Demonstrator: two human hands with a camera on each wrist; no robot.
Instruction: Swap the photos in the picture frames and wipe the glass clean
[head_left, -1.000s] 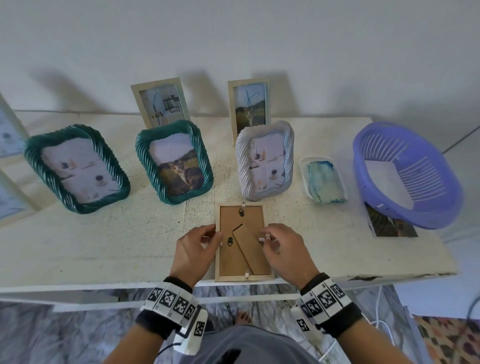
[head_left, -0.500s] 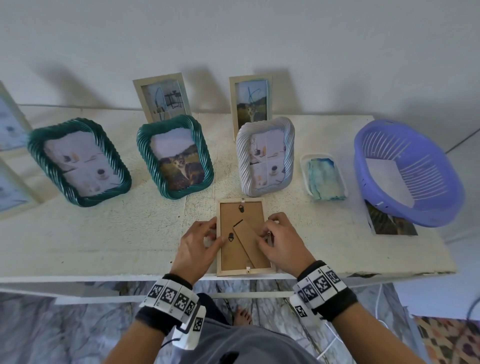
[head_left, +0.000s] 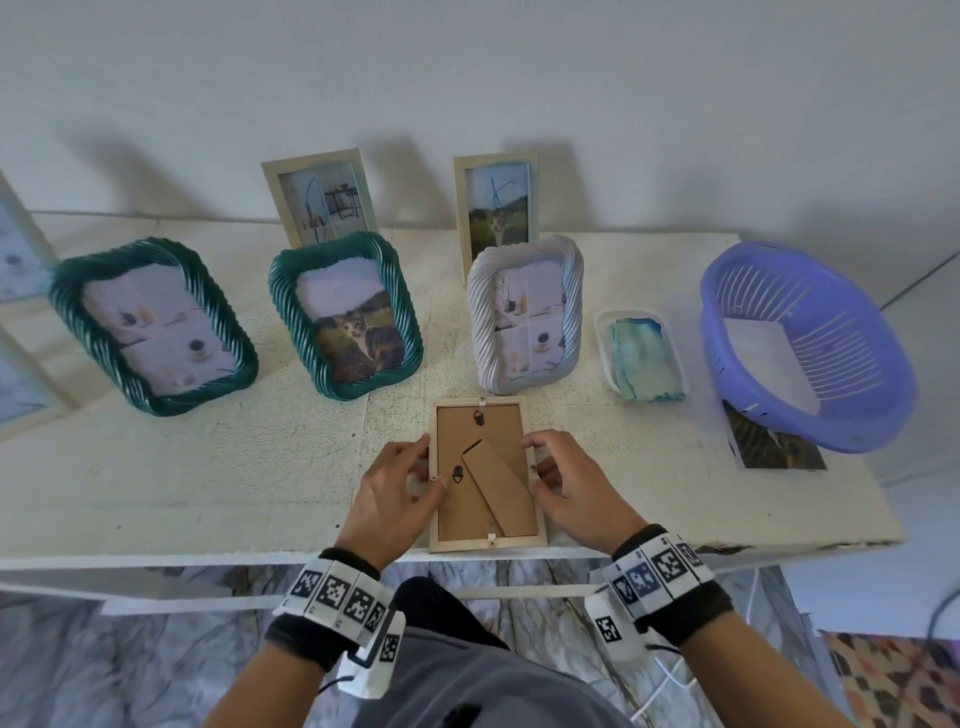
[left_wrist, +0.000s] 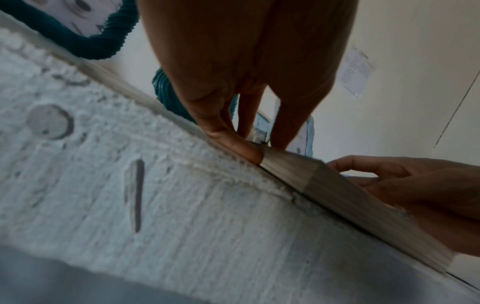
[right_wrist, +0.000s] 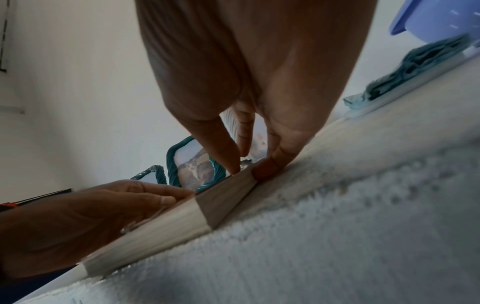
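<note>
A light wooden picture frame (head_left: 485, 475) lies face down at the table's front edge, its brown backing and folded stand up. My left hand (head_left: 415, 470) holds its left rail, thumb on the backing by a small clip and fingers curled over the edge. In the left wrist view the left hand (left_wrist: 259, 150) pinches the frame (left_wrist: 337, 189) against the table. My right hand (head_left: 540, 465) grips the right rail; in the right wrist view the right hand (right_wrist: 249, 164) has its thumb on the frame's (right_wrist: 182, 216) side and a finger on top.
Two teal rope frames (head_left: 153, 327) (head_left: 345, 314) and a white one (head_left: 524, 312) stand behind. Two small wooden frames (head_left: 322, 200) (head_left: 496, 208) lean on the wall. A tray with a blue cloth (head_left: 644, 358), a purple basket (head_left: 805, 343) and a loose photo (head_left: 769, 441) sit right.
My right hand, which lay over the stand half a second ago, has drawn back to the right rail. The left hand stays on the left rail.
</note>
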